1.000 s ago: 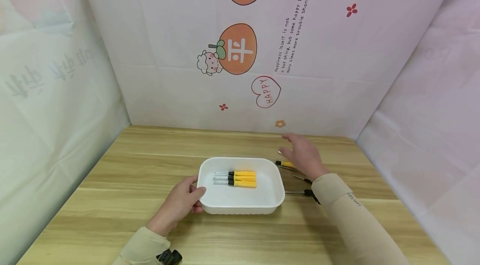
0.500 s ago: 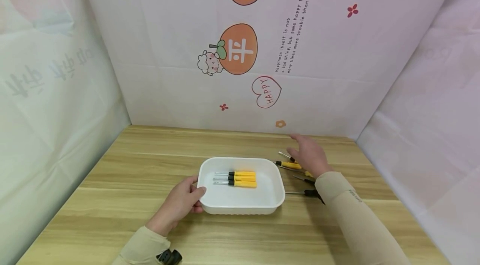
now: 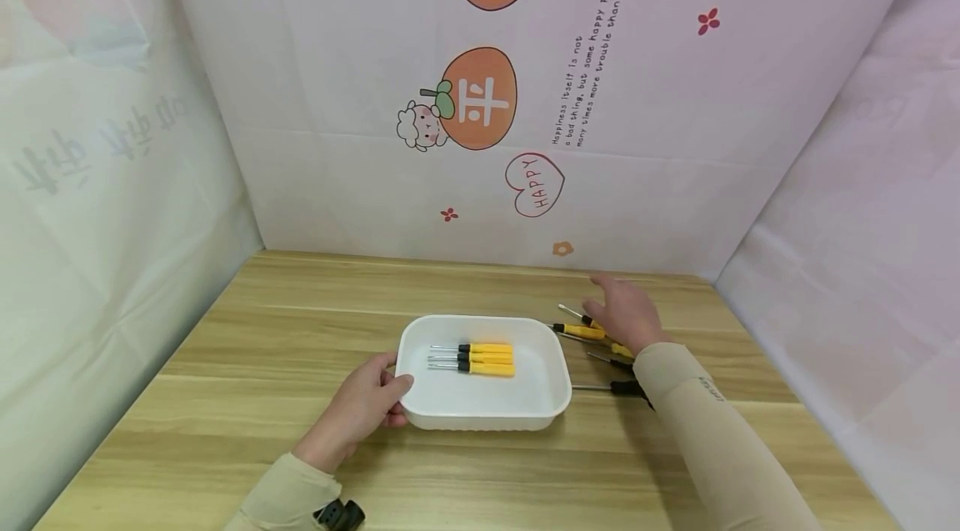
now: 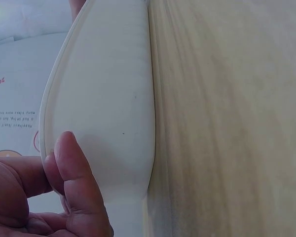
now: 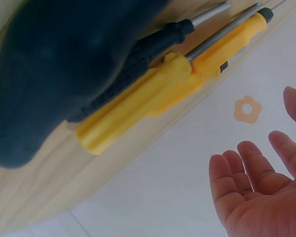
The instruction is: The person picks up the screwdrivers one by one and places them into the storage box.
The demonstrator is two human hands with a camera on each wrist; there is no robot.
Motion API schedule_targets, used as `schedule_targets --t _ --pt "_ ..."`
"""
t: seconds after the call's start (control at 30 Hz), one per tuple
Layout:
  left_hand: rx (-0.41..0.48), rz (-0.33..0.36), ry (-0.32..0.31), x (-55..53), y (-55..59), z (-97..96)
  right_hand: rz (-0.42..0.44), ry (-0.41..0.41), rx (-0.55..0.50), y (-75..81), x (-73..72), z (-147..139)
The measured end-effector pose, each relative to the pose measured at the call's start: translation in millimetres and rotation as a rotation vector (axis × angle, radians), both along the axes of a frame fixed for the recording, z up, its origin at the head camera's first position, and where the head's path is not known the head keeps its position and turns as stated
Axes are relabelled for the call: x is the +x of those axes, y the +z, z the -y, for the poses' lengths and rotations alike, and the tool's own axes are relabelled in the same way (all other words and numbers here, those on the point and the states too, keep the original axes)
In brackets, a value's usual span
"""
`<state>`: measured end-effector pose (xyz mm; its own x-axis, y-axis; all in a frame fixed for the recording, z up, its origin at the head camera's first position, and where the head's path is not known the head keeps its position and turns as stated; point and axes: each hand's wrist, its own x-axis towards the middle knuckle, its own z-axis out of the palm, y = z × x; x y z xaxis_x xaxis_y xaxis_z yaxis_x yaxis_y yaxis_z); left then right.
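My left hand (image 3: 360, 402) grips the left end of a white plastic tray (image 3: 483, 423), thumb over the rim and fingers beneath it. Inside lie several small yellow-and-black screwdrivers (image 3: 487, 368) side by side. To the tray's right, my right hand (image 3: 628, 314) hovers above a loose group of screwdrivers, holding nothing. One has a yellow handle (image 3: 583, 332); a larger one has a black handle (image 3: 624, 388) partly hidden by the sleeve. In the right wrist view the fingers (image 5: 259, 170) are loosely spread, apart from a thick yellow-handled screwdriver (image 5: 133, 103) and a large dark handle (image 5: 74, 64).
The wooden table (image 3: 225, 364) extends around the tray. A printed white cloth (image 3: 337, 181) rises behind it, and white cloth walls stand at left and right. The tray's right end is close to the loose screwdrivers.
My right hand has shifted a little to the right, uncovering more of the screwdrivers beneath it. The left hand and the tray have stayed in place.
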<state>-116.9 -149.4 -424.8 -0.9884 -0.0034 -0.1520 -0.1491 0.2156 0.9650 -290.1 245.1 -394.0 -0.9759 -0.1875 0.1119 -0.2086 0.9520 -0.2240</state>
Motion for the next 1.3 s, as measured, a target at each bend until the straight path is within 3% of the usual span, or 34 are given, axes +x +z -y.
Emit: schedule_targets --t 0.5,1.3 --pt "0.017 -0.001 -0.004 0.0 -0.3 0.0 0.067 -0.011 0.048 -5.0 0.3 -3" --pt "0.016 -0.002 0.002 0.9 -0.9 0.1 0.089 0.004 0.099 -15.1 -0.6 -7"
